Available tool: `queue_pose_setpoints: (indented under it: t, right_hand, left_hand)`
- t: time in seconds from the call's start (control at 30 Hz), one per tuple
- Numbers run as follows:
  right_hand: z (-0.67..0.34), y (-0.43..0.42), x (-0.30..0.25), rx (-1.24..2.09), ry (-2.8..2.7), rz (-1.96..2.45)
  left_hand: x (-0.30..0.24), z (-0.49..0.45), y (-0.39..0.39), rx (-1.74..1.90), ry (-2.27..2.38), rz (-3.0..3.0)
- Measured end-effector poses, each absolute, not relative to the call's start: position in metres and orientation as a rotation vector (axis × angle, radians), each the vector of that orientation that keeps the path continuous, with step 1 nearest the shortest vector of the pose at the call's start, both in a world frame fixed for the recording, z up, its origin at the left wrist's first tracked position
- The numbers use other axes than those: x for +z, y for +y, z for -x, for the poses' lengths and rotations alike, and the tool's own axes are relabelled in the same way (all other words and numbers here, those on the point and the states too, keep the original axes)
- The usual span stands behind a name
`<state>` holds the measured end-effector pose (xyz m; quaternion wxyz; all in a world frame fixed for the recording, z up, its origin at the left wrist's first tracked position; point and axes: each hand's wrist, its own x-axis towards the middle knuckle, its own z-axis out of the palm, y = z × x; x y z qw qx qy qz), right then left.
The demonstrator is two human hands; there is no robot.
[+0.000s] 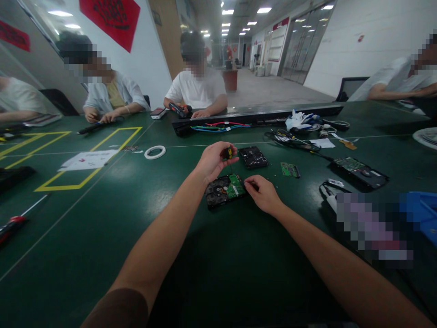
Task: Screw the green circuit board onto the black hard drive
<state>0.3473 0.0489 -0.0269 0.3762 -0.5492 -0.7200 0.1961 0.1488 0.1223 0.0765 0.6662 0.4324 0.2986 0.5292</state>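
Note:
A hard drive [221, 193] with a green circuit board [235, 184] on its upper face lies on the green table in front of me. Above it, my left hand [215, 161] is closed around a small screwdriver [228, 153] with a black and yellow handle. The thin shaft points down toward the board; whether the tip touches a screw is too small to tell. My right hand [261, 193] is at the drive's right edge, fingers pinched together. Anything between those fingertips is hidden. Just behind lies a second hard drive [253, 157], dark side up.
A loose green circuit board [290, 170] lies to the right, with another drive [360, 172] beyond. Cables [290, 139] and white gloves [302, 120] lie farther back. A white ring [154, 152], paper [88, 159] and a red-black screwdriver [17, 223] are leftward. Several people sit around the table.

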Motion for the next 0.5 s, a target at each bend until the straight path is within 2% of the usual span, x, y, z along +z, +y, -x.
queue_pose_setpoints:
  t: [0.5]
  right_hand:
    - [-0.3454, 0.0468, -0.0250, 0.538, -1.822, 1.409]
  left_hand:
    - [0.0785, -0.1489, 0.1167, 1.177, 0.710, -1.079]
